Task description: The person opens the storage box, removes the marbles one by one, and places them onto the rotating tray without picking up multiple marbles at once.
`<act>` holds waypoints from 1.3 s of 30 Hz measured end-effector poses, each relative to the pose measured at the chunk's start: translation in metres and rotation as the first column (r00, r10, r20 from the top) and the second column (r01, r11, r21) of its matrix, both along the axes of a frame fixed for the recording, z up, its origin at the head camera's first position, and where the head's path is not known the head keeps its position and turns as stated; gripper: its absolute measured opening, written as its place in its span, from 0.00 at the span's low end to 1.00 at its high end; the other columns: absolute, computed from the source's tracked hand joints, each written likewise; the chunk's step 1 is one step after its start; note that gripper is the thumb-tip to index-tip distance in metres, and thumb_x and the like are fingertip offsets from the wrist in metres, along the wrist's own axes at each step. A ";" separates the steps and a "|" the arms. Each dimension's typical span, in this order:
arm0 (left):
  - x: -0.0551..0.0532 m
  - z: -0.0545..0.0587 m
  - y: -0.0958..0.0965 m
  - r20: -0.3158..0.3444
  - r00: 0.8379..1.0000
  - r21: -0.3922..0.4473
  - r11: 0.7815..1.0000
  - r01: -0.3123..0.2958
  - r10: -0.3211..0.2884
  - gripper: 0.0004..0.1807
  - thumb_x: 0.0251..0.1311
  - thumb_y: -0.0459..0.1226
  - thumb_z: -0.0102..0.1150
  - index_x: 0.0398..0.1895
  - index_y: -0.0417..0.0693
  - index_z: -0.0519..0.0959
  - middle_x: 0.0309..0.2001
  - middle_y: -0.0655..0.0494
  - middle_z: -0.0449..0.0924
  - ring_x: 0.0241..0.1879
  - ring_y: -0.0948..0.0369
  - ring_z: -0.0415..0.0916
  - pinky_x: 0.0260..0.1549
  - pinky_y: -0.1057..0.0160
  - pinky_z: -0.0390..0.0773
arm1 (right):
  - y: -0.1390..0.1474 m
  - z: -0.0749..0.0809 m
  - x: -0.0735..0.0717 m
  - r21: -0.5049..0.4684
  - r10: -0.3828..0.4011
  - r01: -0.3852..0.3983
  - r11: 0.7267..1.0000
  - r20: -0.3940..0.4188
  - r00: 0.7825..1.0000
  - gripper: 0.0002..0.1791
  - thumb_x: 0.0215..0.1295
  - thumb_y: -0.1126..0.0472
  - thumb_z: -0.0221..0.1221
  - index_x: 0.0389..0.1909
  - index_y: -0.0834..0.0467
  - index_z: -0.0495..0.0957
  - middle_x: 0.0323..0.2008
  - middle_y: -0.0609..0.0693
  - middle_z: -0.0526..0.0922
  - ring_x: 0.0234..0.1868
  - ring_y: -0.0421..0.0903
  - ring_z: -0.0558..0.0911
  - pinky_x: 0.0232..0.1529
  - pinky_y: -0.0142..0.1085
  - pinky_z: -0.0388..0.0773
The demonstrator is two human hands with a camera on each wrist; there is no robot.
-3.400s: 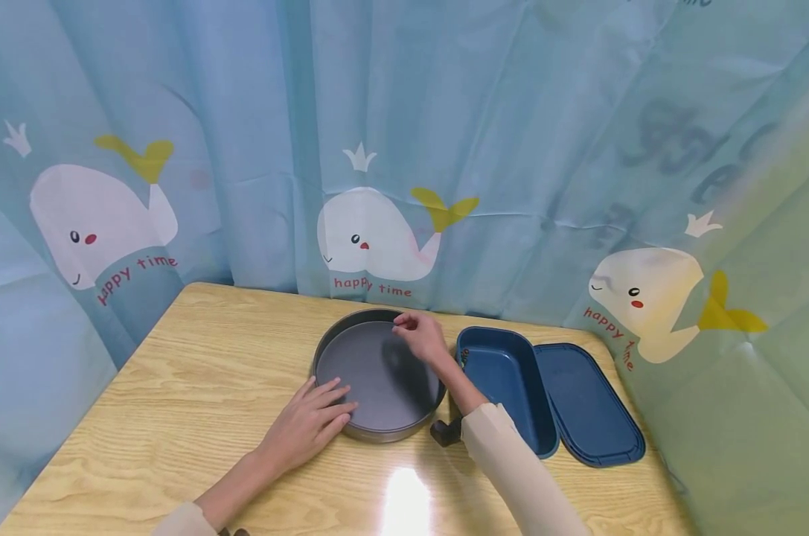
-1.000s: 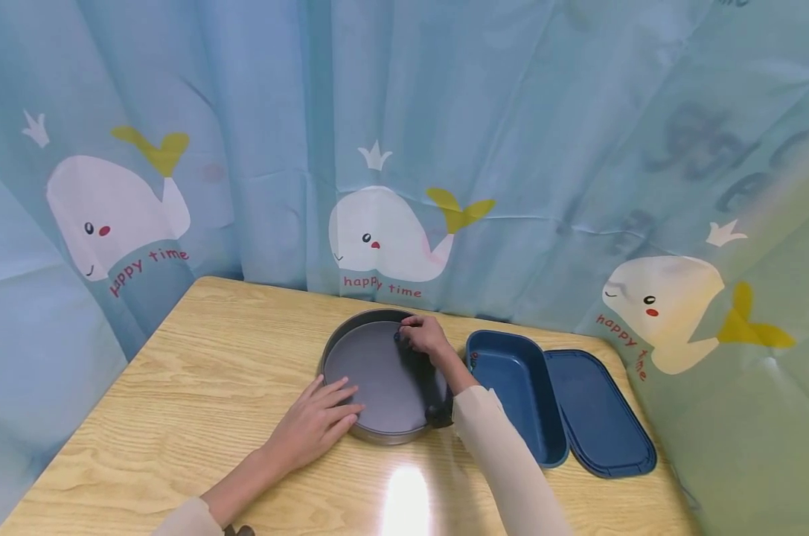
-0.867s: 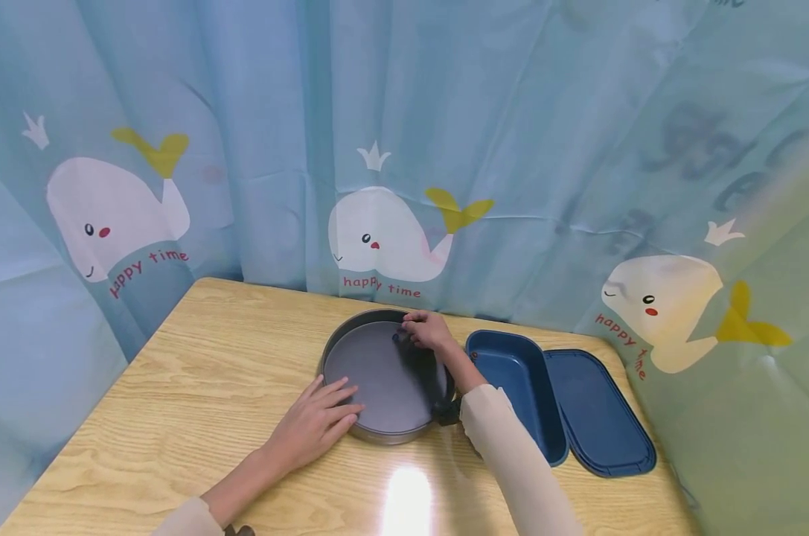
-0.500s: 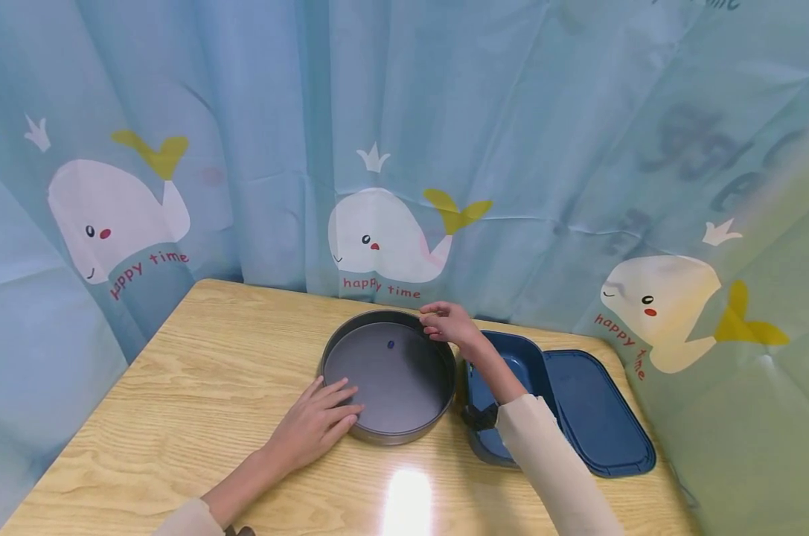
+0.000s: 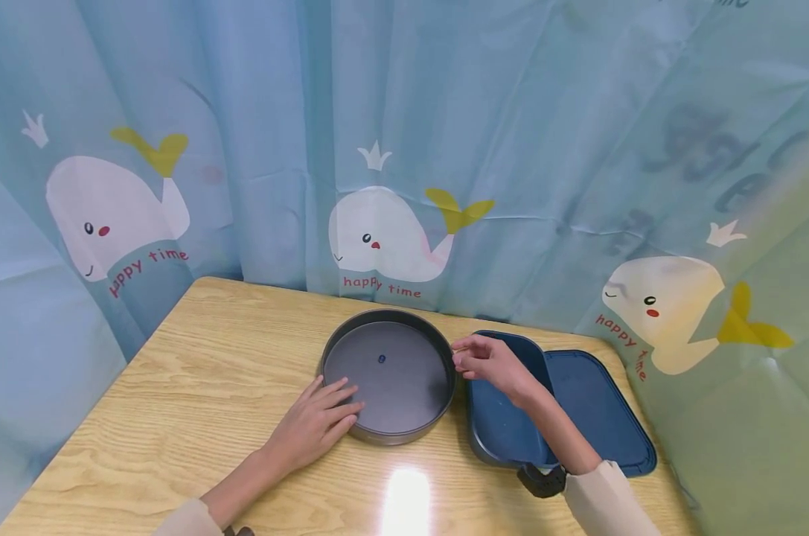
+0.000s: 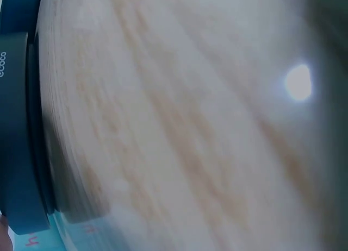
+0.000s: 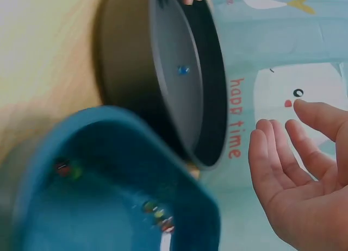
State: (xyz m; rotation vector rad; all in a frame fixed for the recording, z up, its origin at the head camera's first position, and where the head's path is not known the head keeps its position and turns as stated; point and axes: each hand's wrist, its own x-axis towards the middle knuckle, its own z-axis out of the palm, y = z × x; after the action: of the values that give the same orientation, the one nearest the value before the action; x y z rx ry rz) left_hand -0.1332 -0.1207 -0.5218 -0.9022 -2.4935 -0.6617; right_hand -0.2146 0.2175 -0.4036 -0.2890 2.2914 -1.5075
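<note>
A round dark grey pan (image 5: 404, 398) lies on the wooden table, and a small blue glass marble (image 5: 382, 359) sits on its floor. My left hand (image 5: 317, 420) rests over the pan's near left rim with fingers straight and spread. Over the left rim of a blue rectangular box (image 5: 507, 428), just right of the pan, hovers my right hand (image 5: 494, 365). In the right wrist view its fingers (image 7: 258, 158) are loosely bent with nothing between them. Red marbles (image 7: 166, 224) and a green marble (image 7: 75, 171) lie among several inside the box.
A blue lid (image 5: 598, 409) lies right of the box, partly behind the right forearm. A whale-print curtain (image 5: 263, 149) hangs behind the wooden table (image 5: 196, 357). At the left wrist view's edge stands a dark wall lettered "ecoco" (image 6: 16, 126).
My right hand has let go of the blue marble in the pan and moved right, over the box. The marble has rolled toward the near left. My left hand has stayed on the rim.
</note>
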 end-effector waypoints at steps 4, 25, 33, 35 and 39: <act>0.000 0.001 0.001 0.007 1.000 -0.023 1.000 -0.004 0.004 0.16 0.67 0.43 0.60 0.54 0.52 0.86 0.60 0.50 0.79 0.66 0.50 0.70 0.64 0.36 0.62 | 0.017 -0.007 0.018 0.003 0.000 0.000 1.000 0.000 1.000 0.22 0.73 0.61 0.58 0.60 0.71 0.72 0.49 0.65 0.81 0.50 0.58 0.81 0.51 0.47 0.81; -0.013 0.011 -0.008 0.117 0.993 -0.163 0.987 0.010 0.010 0.24 0.71 0.52 0.54 0.64 0.54 0.80 0.68 0.50 0.71 0.72 0.50 0.60 0.70 0.39 0.50 | 0.063 -0.066 0.052 0.118 -0.070 0.068 0.991 0.009 0.998 0.19 0.65 0.66 0.64 0.54 0.69 0.76 0.45 0.57 0.80 0.45 0.53 0.81 0.43 0.42 0.82; -0.014 0.008 -0.008 0.108 0.994 -0.156 0.988 0.018 -0.001 0.23 0.70 0.50 0.56 0.63 0.54 0.80 0.68 0.49 0.71 0.72 0.50 0.59 0.70 0.39 0.51 | 0.068 -0.073 0.054 0.072 0.047 -0.054 0.996 0.094 0.995 0.21 0.65 0.71 0.60 0.57 0.74 0.70 0.47 0.62 0.76 0.44 0.51 0.80 0.40 0.40 0.80; -0.014 0.007 -0.008 0.104 0.995 -0.148 0.989 0.018 -0.003 0.22 0.69 0.49 0.57 0.63 0.54 0.80 0.68 0.49 0.71 0.72 0.50 0.60 0.69 0.39 0.52 | 0.068 -0.075 0.053 0.063 0.062 -0.070 0.996 0.116 0.991 0.21 0.65 0.72 0.59 0.58 0.74 0.70 0.46 0.62 0.76 0.43 0.50 0.79 0.38 0.39 0.80; -0.014 0.007 -0.008 0.100 0.995 -0.129 0.991 0.016 -0.003 0.22 0.69 0.50 0.58 0.62 0.54 0.81 0.68 0.50 0.72 0.72 0.50 0.60 0.70 0.39 0.52 | 0.065 -0.076 0.052 0.073 0.074 -0.085 0.994 0.140 0.987 0.21 0.64 0.72 0.59 0.58 0.72 0.71 0.43 0.60 0.75 0.41 0.49 0.77 0.36 0.37 0.78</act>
State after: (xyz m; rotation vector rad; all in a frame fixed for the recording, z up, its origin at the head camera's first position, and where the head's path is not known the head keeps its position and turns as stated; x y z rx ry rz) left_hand -0.1469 -0.1286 -0.5152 -0.9496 -2.6484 -0.5657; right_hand -0.1625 0.2825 -0.4794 -0.2445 2.1986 -1.3509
